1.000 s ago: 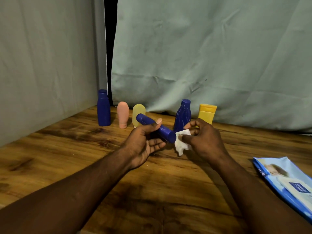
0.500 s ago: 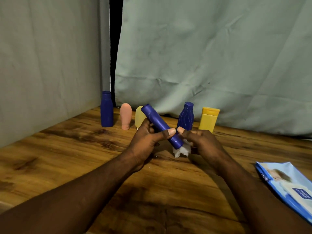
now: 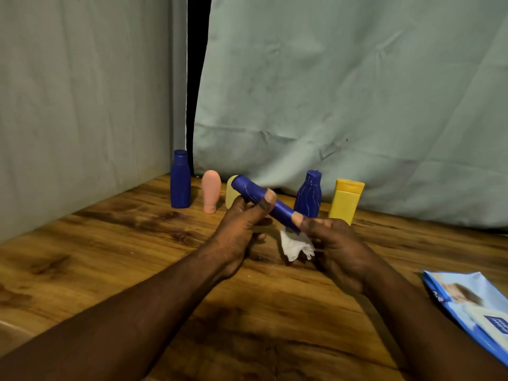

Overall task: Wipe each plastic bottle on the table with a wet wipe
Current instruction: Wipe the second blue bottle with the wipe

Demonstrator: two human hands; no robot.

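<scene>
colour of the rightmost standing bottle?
Yellow bottle, with a darker orange-yellow cap; head view.

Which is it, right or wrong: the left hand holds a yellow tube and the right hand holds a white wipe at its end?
Wrong on colour: the head view shows the tube is blue, not yellow. The left hand holds it and the right hand holds a white wipe at its end.

Two bare arms filled the lower part of the frame: the left arm (image 3: 137, 306) from the lower left corner, the right arm (image 3: 428, 325) from the lower right. The left hand (image 3: 242, 229) and right hand (image 3: 338, 248), near the centre, were bare too, each with a short thumbnail showing.
</scene>
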